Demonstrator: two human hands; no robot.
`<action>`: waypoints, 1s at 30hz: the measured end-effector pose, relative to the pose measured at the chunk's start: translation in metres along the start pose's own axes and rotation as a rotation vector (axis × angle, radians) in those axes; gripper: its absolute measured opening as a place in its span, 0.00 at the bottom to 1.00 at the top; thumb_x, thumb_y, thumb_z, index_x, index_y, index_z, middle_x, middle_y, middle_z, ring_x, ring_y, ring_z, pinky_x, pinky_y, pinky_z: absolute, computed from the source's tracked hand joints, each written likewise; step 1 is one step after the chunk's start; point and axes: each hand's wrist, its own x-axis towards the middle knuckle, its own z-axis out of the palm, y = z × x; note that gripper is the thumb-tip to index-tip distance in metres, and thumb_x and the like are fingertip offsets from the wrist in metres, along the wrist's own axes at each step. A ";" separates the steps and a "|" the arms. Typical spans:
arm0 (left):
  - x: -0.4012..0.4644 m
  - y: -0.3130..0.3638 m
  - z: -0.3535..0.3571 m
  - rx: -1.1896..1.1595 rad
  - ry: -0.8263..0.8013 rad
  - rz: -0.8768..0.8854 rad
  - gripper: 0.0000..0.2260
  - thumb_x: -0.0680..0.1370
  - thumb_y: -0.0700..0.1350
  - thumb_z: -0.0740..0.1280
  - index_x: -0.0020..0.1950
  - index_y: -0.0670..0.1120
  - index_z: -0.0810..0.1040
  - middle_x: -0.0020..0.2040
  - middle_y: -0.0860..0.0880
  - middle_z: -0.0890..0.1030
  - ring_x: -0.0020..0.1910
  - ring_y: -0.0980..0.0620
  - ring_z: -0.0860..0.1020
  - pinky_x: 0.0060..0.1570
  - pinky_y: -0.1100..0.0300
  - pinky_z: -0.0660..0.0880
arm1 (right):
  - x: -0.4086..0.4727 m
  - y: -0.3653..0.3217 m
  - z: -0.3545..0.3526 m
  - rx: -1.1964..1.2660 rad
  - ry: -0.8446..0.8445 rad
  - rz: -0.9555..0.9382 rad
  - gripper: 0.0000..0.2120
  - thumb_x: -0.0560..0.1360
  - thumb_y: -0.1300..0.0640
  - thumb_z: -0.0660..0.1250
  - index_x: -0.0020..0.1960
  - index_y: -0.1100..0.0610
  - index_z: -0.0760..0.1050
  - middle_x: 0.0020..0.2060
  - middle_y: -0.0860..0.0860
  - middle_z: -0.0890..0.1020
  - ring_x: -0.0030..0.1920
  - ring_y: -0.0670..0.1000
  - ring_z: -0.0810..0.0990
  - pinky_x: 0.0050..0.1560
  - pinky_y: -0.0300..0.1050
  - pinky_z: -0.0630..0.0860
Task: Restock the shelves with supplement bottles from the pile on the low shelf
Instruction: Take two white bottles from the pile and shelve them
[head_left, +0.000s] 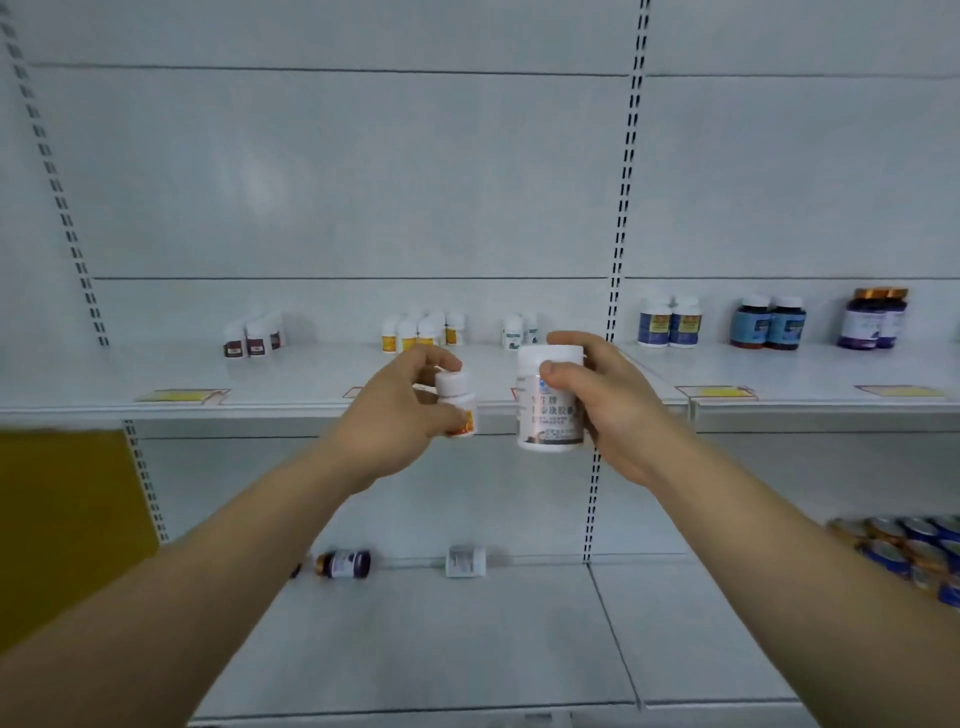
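My left hand (400, 415) pinches a small white bottle with an orange label (457, 400), held upright in front of the upper shelf (291, 400). My right hand (597, 400) grips a larger white bottle with a grey printed label (545, 410), also upright, just right of the small one. Both bottles hang in the air at the shelf's front edge. On the low shelf (467, 634) lie a dark purple bottle (345, 564) and a white bottle (466, 561), both on their sides.
The upper shelf carries small groups of bottles: brown-labelled (254, 335), yellow-labelled (423, 330), green-labelled (519, 330), blue and white (669, 322), dark blue (769, 322), purple (875, 319). Blue and orange cans (909, 551) sit at the low shelf's right. A yellow panel (62, 519) stands left.
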 end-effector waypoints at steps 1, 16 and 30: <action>0.017 -0.006 -0.006 0.059 0.006 0.012 0.17 0.70 0.36 0.71 0.49 0.56 0.72 0.50 0.53 0.76 0.39 0.59 0.79 0.36 0.63 0.74 | 0.017 0.005 0.001 -0.023 0.001 -0.002 0.14 0.72 0.61 0.70 0.53 0.46 0.75 0.49 0.49 0.81 0.42 0.44 0.83 0.40 0.42 0.77; 0.216 -0.094 -0.007 0.803 -0.060 0.173 0.18 0.72 0.46 0.71 0.61 0.51 0.72 0.58 0.50 0.75 0.55 0.50 0.72 0.50 0.61 0.66 | 0.179 0.056 -0.012 -0.479 -0.068 -0.079 0.21 0.71 0.52 0.72 0.60 0.41 0.68 0.53 0.43 0.75 0.49 0.41 0.76 0.43 0.35 0.72; 0.284 -0.125 -0.001 1.022 0.028 0.104 0.18 0.73 0.46 0.67 0.62 0.49 0.72 0.59 0.48 0.75 0.54 0.47 0.74 0.52 0.56 0.68 | 0.215 0.071 -0.021 -0.666 -0.219 -0.129 0.28 0.72 0.48 0.71 0.65 0.38 0.61 0.56 0.42 0.71 0.47 0.39 0.74 0.36 0.28 0.69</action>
